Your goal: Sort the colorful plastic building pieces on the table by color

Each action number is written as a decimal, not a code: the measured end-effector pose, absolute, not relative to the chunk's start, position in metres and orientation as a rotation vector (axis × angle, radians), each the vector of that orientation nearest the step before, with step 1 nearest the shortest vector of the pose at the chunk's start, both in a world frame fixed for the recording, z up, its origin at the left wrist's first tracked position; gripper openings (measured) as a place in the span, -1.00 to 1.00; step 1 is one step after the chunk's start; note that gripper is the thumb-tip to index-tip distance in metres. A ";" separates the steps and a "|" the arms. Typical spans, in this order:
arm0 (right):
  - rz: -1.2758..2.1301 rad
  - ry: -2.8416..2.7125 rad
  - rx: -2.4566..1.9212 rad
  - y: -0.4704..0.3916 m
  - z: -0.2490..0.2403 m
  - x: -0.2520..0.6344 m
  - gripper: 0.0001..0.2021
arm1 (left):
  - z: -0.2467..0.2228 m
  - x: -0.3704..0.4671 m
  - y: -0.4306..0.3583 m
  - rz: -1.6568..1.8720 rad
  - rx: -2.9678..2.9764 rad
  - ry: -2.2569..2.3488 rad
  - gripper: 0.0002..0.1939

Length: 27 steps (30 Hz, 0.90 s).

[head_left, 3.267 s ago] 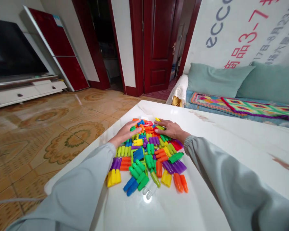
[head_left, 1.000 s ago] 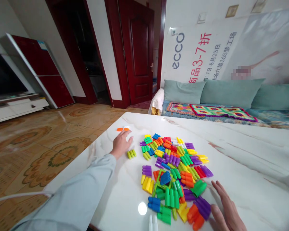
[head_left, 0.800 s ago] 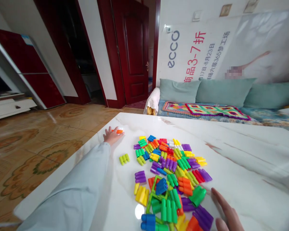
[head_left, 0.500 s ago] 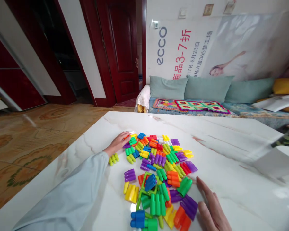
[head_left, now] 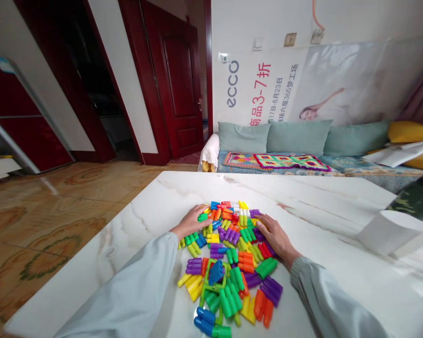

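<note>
Many colourful plastic blocks lie in a loose heap on the white marbled table (head_left: 144,206). My left hand (head_left: 193,220) rests against the heap's far left side, fingers spread over green and yellow blocks. On the far right side my right hand (head_left: 274,236) touches purple and red blocks, its fingers apart. A green frame-shaped piece (head_left: 206,284) with a blue block (head_left: 216,272) on it sits nearer me, among green blocks (head_left: 229,300) and yellow blocks. Orange blocks (head_left: 263,307) and a purple block (head_left: 271,291) lie at the near right.
A white cylindrical roll (head_left: 391,234) stands on the table's right, beside a camouflage-patterned item (head_left: 416,197). Beyond the far edge is a sofa with teal cushions (head_left: 299,137). A dark red door (head_left: 178,89) is at the back left.
My right hand has moved forward and left from the near right onto the heap's far right side. My left hand has shifted right, and blocks at the left edge are pushed inward.
</note>
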State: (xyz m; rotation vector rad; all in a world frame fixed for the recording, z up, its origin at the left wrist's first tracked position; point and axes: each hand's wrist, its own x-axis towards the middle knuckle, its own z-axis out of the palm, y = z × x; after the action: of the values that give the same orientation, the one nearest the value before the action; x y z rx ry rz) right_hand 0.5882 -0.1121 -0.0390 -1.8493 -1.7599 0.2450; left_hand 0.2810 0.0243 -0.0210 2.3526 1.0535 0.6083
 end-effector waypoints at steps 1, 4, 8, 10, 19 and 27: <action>0.228 -1.739 -1.841 -0.119 -0.043 0.584 -0.40 | -0.019 0.282 0.023 0.591 2.353 1.069 -0.23; 0.200 -1.652 -1.848 -0.149 -0.044 0.574 -0.39 | -0.004 0.275 0.006 0.579 2.338 1.146 -0.20; 0.186 -1.570 -1.918 -0.214 -0.034 0.563 -0.29 | 0.014 0.238 -0.068 0.646 2.464 1.120 -0.18; 0.181 -1.755 -1.850 -0.250 -0.032 0.551 -0.20 | 0.013 0.216 -0.119 0.452 2.706 0.839 0.00; 0.205 -1.983 -1.624 -0.266 -0.036 0.478 -0.33 | -0.010 0.224 -0.165 0.401 3.051 0.585 -0.06; 0.170 -2.022 -1.473 -0.215 -0.014 0.479 -0.55 | -0.003 0.254 -0.132 0.608 3.078 0.774 -0.48</action>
State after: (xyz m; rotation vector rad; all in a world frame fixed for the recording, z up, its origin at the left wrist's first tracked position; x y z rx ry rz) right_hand 0.4794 -0.2154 -0.0142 -1.4732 -2.0217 0.1697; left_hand 0.2541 -0.1319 -0.0030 3.0781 0.7736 0.6084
